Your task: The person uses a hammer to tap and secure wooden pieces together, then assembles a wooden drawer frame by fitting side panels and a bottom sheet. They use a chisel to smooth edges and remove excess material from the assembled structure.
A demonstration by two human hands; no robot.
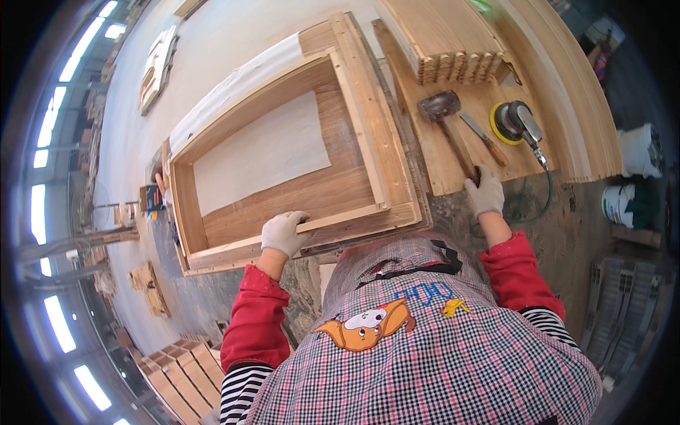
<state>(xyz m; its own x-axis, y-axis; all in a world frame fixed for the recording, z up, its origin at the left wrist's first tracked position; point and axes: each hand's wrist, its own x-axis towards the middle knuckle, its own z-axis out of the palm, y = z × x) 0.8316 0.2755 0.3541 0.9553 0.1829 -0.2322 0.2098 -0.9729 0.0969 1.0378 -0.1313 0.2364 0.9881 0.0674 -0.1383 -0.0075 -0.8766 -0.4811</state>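
Shallow wooden frame [283, 152], pale rails around a brown grained panel with a white sheet inside, lies flat on the workbench [212, 42]. Left hand [283, 232], gloved, fingers curled over its near rail. Right of the frame, right hand [485, 193] grasps the mallet [448, 124] handle; orbital sander [511, 122] just beyond.

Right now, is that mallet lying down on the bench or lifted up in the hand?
Lying down. The mallet rests flat on the wooden board, with the right hand on the end of its handle; the left hand presses the wooden frame.
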